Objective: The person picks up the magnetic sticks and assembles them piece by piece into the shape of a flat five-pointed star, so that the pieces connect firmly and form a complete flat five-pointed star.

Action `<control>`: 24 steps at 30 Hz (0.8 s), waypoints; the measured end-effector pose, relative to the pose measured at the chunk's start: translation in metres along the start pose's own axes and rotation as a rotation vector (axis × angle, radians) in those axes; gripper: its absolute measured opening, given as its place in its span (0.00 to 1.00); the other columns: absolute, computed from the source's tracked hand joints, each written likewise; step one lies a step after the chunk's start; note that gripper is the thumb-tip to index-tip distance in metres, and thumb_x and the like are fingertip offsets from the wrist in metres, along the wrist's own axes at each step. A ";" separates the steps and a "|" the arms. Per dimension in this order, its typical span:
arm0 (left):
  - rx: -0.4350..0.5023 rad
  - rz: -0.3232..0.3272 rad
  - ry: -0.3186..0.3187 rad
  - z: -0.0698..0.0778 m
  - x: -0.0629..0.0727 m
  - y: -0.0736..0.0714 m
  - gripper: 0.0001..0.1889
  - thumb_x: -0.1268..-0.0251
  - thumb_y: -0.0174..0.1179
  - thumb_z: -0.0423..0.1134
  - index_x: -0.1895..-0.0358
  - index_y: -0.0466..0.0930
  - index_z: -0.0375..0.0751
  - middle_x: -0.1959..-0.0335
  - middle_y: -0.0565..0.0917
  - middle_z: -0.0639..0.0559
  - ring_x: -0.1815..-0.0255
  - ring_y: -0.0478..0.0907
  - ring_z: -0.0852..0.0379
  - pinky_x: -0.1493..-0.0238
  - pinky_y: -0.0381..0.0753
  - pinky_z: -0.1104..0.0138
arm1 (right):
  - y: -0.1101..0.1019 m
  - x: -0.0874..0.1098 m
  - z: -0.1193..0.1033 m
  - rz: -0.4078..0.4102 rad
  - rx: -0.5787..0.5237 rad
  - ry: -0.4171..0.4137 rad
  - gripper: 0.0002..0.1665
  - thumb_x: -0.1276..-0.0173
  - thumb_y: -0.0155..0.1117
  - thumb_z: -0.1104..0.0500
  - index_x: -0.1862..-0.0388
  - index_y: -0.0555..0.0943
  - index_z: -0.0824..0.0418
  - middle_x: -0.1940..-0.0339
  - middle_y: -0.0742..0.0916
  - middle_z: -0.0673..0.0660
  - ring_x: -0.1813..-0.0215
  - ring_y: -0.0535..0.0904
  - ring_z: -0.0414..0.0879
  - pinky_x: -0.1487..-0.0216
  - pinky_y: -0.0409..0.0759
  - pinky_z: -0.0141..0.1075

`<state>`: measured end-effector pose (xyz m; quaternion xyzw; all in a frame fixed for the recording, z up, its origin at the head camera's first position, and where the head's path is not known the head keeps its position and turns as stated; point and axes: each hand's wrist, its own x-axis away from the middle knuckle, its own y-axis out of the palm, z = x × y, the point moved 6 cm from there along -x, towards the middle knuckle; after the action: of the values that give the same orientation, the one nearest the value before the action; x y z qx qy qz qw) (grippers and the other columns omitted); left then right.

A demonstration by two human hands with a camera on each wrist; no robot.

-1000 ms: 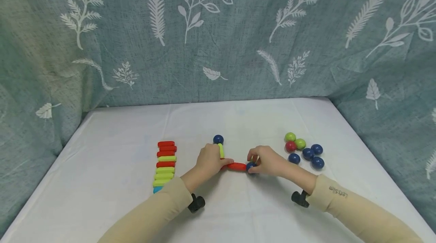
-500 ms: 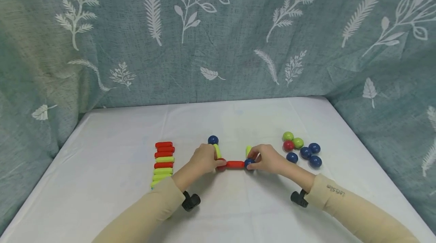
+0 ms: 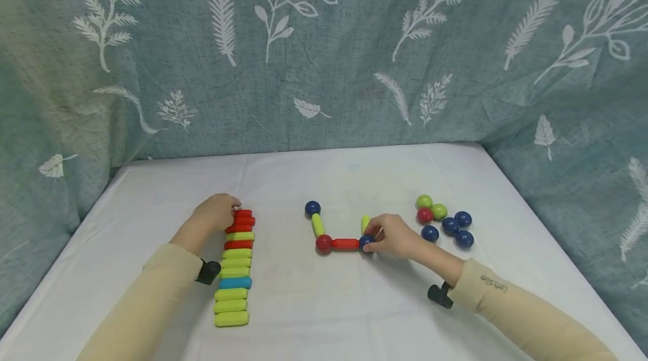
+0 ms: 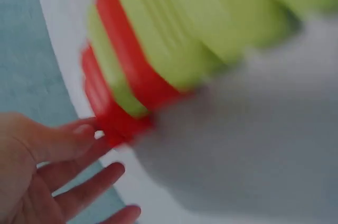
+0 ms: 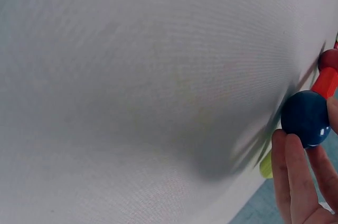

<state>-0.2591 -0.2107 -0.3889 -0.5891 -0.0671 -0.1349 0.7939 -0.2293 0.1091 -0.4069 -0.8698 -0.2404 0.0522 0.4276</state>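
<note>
My left hand (image 3: pixel 215 212) is at the far end of a column of sticks, thumb and forefinger right at the outermost red stick (image 3: pixel 244 213) and the other fingers spread. The left wrist view blurs there. My right hand (image 3: pixel 395 235) holds a dark blue ball (image 5: pixel 304 118) between thumb and fingers. A red stick (image 3: pixel 346 244) joins this ball to a red ball (image 3: pixel 324 244). From the red ball a lime stick (image 3: pixel 317 225) leads up to another blue ball (image 3: pixel 312 208). A second lime stick (image 3: pixel 365 222) rises from the held ball, partly behind the fingers.
Several lime sticks (image 3: pixel 231 319) and a blue stick (image 3: pixel 235 283) lie in the column at left. At right sit loose balls: lime (image 3: pixel 424 201), red (image 3: pixel 424 215) and dark blue (image 3: pixel 463 239). A patterned curtain (image 3: pixel 324 68) hangs behind the white-covered table (image 3: pixel 324 305).
My left hand has let go of the red ball and moved left to the stick column. My right hand stays at the blue ball; the lime stick above it has come into sight.
</note>
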 end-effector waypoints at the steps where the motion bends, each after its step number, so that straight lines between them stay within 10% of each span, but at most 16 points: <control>1: 0.023 -0.008 -0.012 -0.008 0.000 0.001 0.17 0.43 0.51 0.24 0.49 0.72 0.23 0.52 0.74 0.30 0.57 0.70 0.41 0.51 0.74 0.51 | 0.000 0.000 -0.001 -0.002 -0.001 -0.001 0.12 0.49 0.72 0.63 0.65 0.82 0.63 0.71 0.82 0.50 0.70 0.77 0.40 0.70 0.76 0.28; 13: 0.030 0.042 0.006 -0.016 -0.007 -0.003 0.12 0.39 0.53 0.26 0.54 0.75 0.24 0.60 0.77 0.34 0.61 0.71 0.44 0.53 0.75 0.52 | -0.002 0.000 -0.003 0.003 0.015 -0.014 0.12 0.49 0.72 0.62 0.65 0.81 0.63 0.71 0.82 0.51 0.69 0.77 0.40 0.69 0.76 0.28; 24: 0.189 0.112 -0.009 0.036 -0.035 -0.015 0.12 0.39 0.57 0.32 0.55 0.78 0.27 0.60 0.79 0.37 0.60 0.73 0.46 0.56 0.74 0.57 | -0.002 0.001 -0.001 0.003 0.000 0.006 0.13 0.50 0.72 0.63 0.65 0.81 0.64 0.72 0.82 0.51 0.70 0.77 0.40 0.69 0.76 0.29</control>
<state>-0.2952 -0.1756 -0.3735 -0.5149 -0.0498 -0.0808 0.8520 -0.2291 0.1094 -0.4048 -0.8703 -0.2380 0.0503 0.4283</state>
